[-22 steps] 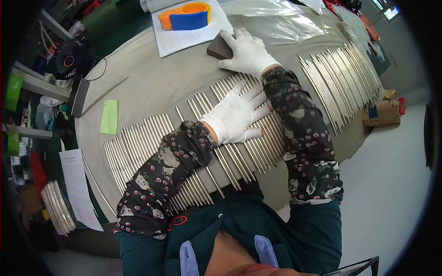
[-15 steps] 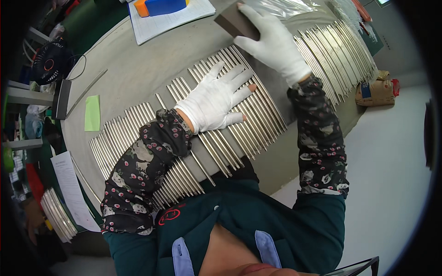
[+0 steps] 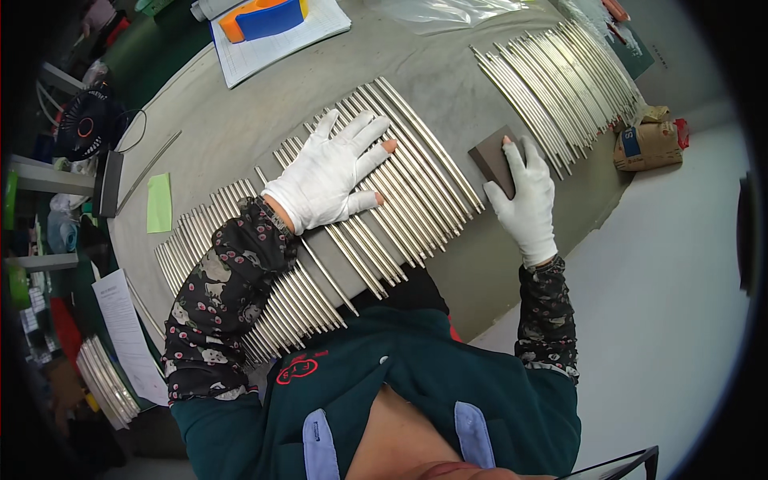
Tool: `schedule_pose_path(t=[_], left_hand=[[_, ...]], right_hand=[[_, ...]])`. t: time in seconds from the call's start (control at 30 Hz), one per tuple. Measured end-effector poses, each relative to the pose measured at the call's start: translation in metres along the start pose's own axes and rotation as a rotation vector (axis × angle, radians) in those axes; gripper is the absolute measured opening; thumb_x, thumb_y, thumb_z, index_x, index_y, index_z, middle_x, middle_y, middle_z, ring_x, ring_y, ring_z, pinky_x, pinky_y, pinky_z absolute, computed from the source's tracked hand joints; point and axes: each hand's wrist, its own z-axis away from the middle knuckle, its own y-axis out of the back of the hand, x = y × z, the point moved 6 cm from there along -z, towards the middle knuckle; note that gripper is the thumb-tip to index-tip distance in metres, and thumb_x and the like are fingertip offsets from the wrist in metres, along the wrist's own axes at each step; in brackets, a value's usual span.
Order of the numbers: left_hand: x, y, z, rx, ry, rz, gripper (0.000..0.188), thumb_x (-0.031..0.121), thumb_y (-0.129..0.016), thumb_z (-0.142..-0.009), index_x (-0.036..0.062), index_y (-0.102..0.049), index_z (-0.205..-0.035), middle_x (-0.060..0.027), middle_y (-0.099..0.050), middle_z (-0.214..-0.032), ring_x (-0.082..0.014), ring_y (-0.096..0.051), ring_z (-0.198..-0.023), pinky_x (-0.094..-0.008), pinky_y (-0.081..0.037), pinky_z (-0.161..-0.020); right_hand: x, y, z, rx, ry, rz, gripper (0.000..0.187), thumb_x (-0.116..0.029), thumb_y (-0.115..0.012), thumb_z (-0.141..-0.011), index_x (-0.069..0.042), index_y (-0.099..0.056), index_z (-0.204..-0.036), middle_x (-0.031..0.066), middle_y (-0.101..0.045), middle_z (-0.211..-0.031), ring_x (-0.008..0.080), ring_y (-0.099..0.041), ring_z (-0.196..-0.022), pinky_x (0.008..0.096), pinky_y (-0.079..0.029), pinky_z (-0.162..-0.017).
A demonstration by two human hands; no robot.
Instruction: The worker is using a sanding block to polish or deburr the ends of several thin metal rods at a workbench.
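Observation:
Thin shiny metal rods (image 3: pixel 432 172) lie side by side across the table in front of me. My left hand (image 3: pixel 330 172), in a white glove with some bare fingertips, rests flat on them with its fingers spread. To the right, my right hand (image 3: pixel 526 196), gloved the same way, grips a dark brown rectangular block (image 3: pixel 494 160) by its near side. The block is low over the grey tabletop, between the middle rods and another row of metal rods (image 3: pixel 564 84) at the far right. Part of the block is hidden under my fingers.
More rods (image 3: pixel 200 232) lie at the left, partly under my left forearm. A green paper slip (image 3: pixel 159 203), a black fan (image 3: pixel 84 108) and a paper pad (image 3: pixel 280 50) with an orange and blue tool (image 3: pixel 268 19) are farther off. A brown bag (image 3: pixel 650 146) stands beyond the table's right edge.
My right hand has brought the block from the far side of the table nearer and to the right. My left hand has shifted left with the rods beneath it.

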Motion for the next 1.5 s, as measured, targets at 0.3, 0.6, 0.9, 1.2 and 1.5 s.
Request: schedule_pose_path(t=[0.3, 0.6, 0.9, 1.2, 1.5], left_hand=[[-0.001, 0.002, 0.009, 0.009, 0.005, 0.01, 0.073, 0.052, -0.049, -0.091, 0.0059, -0.034, -0.145, -0.0208, -0.029, -0.152, -0.0391, -0.027, -0.141, -0.0574, -0.015, -0.115], [-0.001, 0.003, 0.015, 0.003, -0.001, -0.015, 0.075, 0.057, -0.043, -0.091, 0.0058, -0.033, -0.146, -0.0216, -0.03, -0.151, -0.0398, -0.028, -0.14, -0.0579, -0.016, -0.114], [0.0, 0.003, 0.023, 0.013, 0.002, -0.019, 0.076, 0.056, -0.047, -0.09, 0.0063, -0.034, -0.145, -0.0208, -0.031, -0.15, -0.0389, -0.029, -0.14, -0.0578, -0.017, -0.114], [0.001, 0.006, 0.019, 0.039, 0.017, 0.038, 0.072, 0.052, -0.051, -0.089, 0.0049, -0.039, -0.142, -0.0206, -0.035, -0.148, -0.0388, -0.03, -0.139, -0.0574, -0.019, -0.114], [-0.001, 0.004, 0.017, 0.048, 0.049, 0.069, 0.07, 0.048, -0.057, -0.087, 0.0048, -0.041, -0.139, -0.0189, -0.034, -0.148, -0.0376, -0.029, -0.14, -0.0566, -0.018, -0.115]], right_hand=[[-0.008, 0.019, 0.015, 0.044, -0.039, -0.098, 0.065, -0.015, -0.076, -0.068, -0.003, -0.053, -0.128, 0.0226, -0.05, -0.129, 0.0389, -0.053, -0.109, 0.0443, -0.044, -0.093], [-0.025, 0.034, 0.047, 0.071, -0.092, -0.144, 0.069, -0.013, -0.078, -0.065, -0.005, -0.052, -0.129, 0.0227, -0.046, -0.134, 0.0383, -0.053, -0.11, 0.0444, -0.045, -0.093], [-0.066, 0.041, 0.06, -0.032, 0.018, -0.062, 0.07, -0.019, -0.081, -0.062, -0.013, -0.055, -0.127, 0.024, -0.045, -0.136, 0.0362, -0.052, -0.109, 0.0438, -0.043, -0.09], [-0.088, 0.031, 0.057, -0.093, 0.109, 0.032, 0.066, -0.024, -0.08, -0.065, -0.015, -0.056, -0.126, 0.0239, -0.045, -0.134, 0.0346, -0.05, -0.112, 0.042, -0.041, -0.084], [-0.093, 0.028, 0.045, -0.126, 0.143, 0.081, 0.059, -0.023, -0.077, -0.068, -0.013, -0.056, -0.123, 0.0239, -0.046, -0.132, 0.0363, -0.052, -0.108, 0.0432, -0.044, -0.08]])
